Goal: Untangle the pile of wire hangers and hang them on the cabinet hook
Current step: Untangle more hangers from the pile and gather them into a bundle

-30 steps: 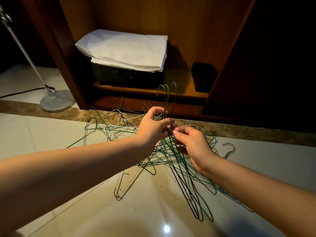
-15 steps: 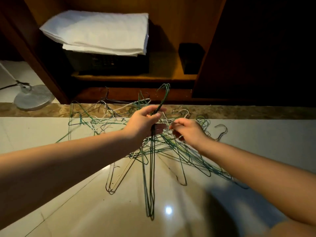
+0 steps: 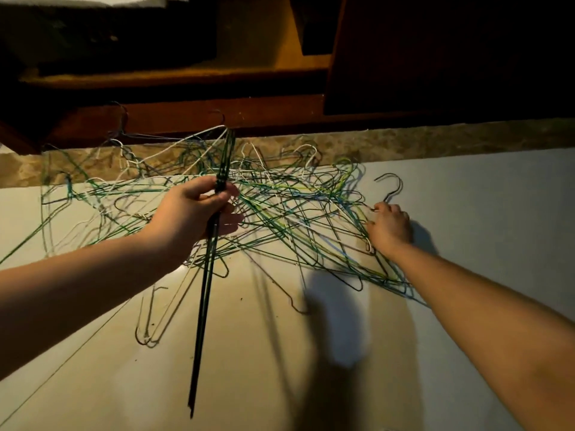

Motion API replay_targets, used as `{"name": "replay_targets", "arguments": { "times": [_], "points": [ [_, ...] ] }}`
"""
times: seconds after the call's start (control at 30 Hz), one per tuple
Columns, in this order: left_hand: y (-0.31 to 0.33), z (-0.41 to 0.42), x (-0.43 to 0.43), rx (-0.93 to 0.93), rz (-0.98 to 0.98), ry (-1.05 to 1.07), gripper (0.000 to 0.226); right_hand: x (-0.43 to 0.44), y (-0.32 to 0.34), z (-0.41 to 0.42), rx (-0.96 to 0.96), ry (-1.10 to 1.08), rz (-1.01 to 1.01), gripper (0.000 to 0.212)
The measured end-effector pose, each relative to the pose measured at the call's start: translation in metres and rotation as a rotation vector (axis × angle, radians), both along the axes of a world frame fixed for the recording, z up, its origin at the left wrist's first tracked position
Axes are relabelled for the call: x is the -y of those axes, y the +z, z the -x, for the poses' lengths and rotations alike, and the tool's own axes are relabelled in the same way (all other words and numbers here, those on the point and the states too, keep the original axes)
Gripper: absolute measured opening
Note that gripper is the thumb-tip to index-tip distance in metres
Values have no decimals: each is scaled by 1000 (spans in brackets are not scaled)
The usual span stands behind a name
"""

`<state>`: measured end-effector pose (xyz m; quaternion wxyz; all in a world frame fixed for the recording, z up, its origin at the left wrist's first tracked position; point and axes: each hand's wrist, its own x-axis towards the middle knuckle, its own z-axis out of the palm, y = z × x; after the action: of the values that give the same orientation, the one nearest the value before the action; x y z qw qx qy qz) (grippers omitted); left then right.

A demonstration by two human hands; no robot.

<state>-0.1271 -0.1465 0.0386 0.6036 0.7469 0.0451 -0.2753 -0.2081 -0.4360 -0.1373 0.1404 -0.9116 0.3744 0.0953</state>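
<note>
A tangled pile of green, white and dark wire hangers [image 3: 280, 206] lies on the pale floor in front of the wooden cabinet. My left hand [image 3: 193, 213] grips a bunch of dark green hangers [image 3: 205, 290] by their necks; they hang edge-on, almost upright, above the pile. My right hand [image 3: 389, 227] is down at the right edge of the pile, fingers curled on the neck of a dark hanger whose hook [image 3: 392, 185] sticks up beyond it. No cabinet hook is in view.
The cabinet's wooden base [image 3: 217, 116] and a lower shelf [image 3: 186, 73] run along the top, with a dark door panel [image 3: 451, 51] at the right. A brown stone strip [image 3: 435, 138] borders the floor tiles [image 3: 280, 368].
My head has tipped down, so the cabinet slid up out of view. My left hand kept the green bunch and lifted it free. My right hand moved right to the pile's edge.
</note>
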Motion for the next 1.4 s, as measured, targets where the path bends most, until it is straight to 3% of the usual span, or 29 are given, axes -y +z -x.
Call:
{"name": "replay_targets", "arguments": {
  "times": [0.1,0.27,0.4,0.87,1.17,1.4],
  "points": [
    [-10,-2,10,32,-30,-19,23,4,-11,7,-22,-37,-42,36],
    [-25,-2,19,39,-48,-38,23,-2,-15,8,229,129,-30,26],
    [-30,-3,22,54,-63,-53,23,-14,-18,-2,159,205,-87,21],
    [-28,-3,16,36,-33,-58,26,-11,-5,-11,402,-151,-302,14],
    [-6,-4,6,6,52,9,23,-26,36,7,615,-185,-529,2],
    [12,-1,0,-36,127,67,16,-60,95,38,714,-360,-789,21]
  ]
}}
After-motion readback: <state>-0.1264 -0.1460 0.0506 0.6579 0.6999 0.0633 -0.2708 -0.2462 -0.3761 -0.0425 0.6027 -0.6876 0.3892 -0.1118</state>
